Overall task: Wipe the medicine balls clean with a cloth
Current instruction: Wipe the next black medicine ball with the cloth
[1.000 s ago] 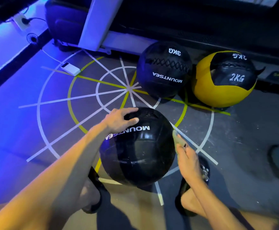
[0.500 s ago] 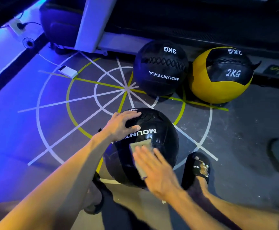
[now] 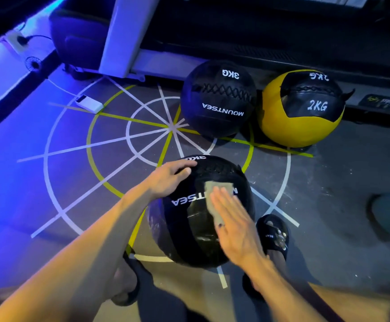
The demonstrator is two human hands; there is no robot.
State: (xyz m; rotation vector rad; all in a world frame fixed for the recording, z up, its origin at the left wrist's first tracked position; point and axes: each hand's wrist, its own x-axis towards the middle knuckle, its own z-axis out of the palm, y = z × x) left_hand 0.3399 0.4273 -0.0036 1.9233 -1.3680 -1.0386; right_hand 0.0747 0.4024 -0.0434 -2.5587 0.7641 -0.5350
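cloth (image 3: 212,196) pressed under right fingers (image 3: 224,201) on ball (image 3: 189,228).

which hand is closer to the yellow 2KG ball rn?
Right. The right hand presses the cloth on the near black ball, below-left of the yellow ball; the left hand holds that ball's far-left side.

near ball (image 3: 189,228) on floor (image 3: 328,205), between person's feet | left hand (image 3: 166,180) on its upper left | cloth (image 3: 214,194) on its top, right hand (image 3: 235,226) flat on cloth | 3KG ball (image 3: 217,101) behind it | 2KG ball (image 3: 300,110) just right of 3KG ball | power bank (image 3: 89,104) far left on floor
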